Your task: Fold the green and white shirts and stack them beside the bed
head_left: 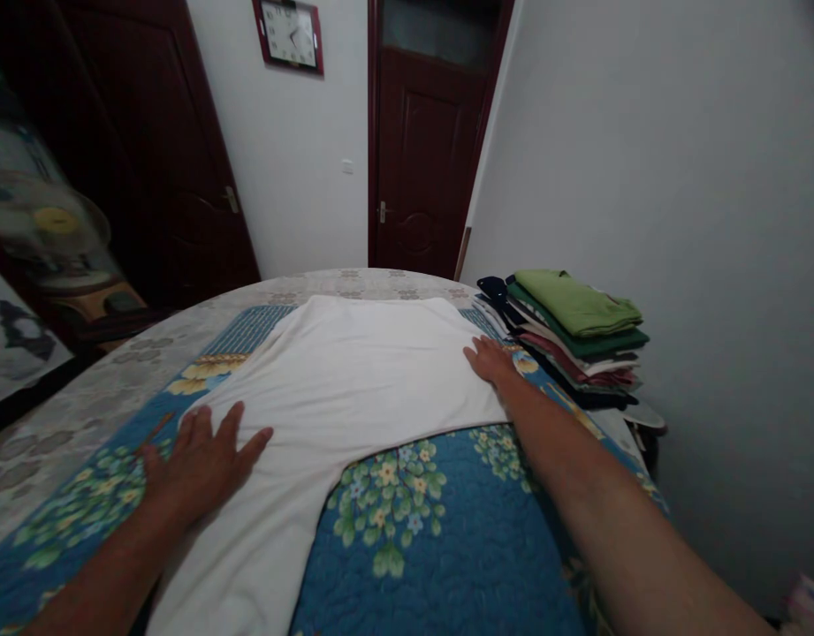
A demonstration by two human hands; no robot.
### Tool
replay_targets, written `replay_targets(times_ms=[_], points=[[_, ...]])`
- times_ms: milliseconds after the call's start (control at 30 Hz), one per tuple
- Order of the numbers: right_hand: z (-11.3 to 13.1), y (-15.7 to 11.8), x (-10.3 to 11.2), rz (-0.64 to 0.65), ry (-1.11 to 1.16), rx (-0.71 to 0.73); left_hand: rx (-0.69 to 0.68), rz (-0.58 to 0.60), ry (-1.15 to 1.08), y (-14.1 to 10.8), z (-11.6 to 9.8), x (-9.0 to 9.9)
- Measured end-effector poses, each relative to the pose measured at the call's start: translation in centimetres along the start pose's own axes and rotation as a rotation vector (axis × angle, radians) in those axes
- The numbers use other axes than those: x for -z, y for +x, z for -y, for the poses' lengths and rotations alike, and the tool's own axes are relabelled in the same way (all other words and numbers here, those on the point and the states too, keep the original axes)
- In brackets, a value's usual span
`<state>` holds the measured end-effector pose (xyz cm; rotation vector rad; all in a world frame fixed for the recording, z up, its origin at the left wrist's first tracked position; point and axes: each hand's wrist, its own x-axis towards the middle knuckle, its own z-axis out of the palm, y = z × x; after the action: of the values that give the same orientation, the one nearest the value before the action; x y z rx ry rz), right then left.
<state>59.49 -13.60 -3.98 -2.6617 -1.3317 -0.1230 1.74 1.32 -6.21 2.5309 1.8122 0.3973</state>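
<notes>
A white long-sleeved garment [380,362] lies spread out flat, one sleeve [247,548] stretching down toward me on the left. My left hand [201,455] rests with fingers spread on the garment's left edge, where that sleeve begins. On the right, my right hand [490,358] lies open on the opposite edge of the cloth, fingers stretched out. Neither hand grips the fabric. Beneath the garment is a blue quilted cover [439,548] with flowers and green leaves. The other sleeve cannot be made out.
A stack of folded clothes [579,305], light green on top, stands at the right by the wall. Patterned pale cloth [134,353] covers the table around the quilt. Beyond are a dark red door [426,159], a wall clock [289,35] and a fan [49,221].
</notes>
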Motion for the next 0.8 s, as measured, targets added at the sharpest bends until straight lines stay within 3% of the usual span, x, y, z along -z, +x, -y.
replay_targets(times_ms=[233, 333, 467, 667, 800], points=[[-1.1, 0.9, 0.1, -0.030, -0.019, -0.038, 0.047, -0.004, 0.013, -0.4, -0.4, 0.7], [-1.2, 0.3, -0.1, -0.205, 0.005, -0.053, 0.074, 0.055, 0.040, -0.8, -1.2, 1.5], [-1.6, -1.2, -0.3, -0.379, 0.039, 0.050, 0.073, 0.052, 0.048, -1.5, -2.1, 2.3], [-1.9, -5.4, 0.3, -0.359, -0.018, 0.240, 0.078, 0.069, 0.024, -2.3, -2.8, 3.0], [-2.5, -7.9, 0.4, -0.360, -0.044, 0.264, 0.058, 0.054, -0.009, -3.0, -2.8, 3.4]])
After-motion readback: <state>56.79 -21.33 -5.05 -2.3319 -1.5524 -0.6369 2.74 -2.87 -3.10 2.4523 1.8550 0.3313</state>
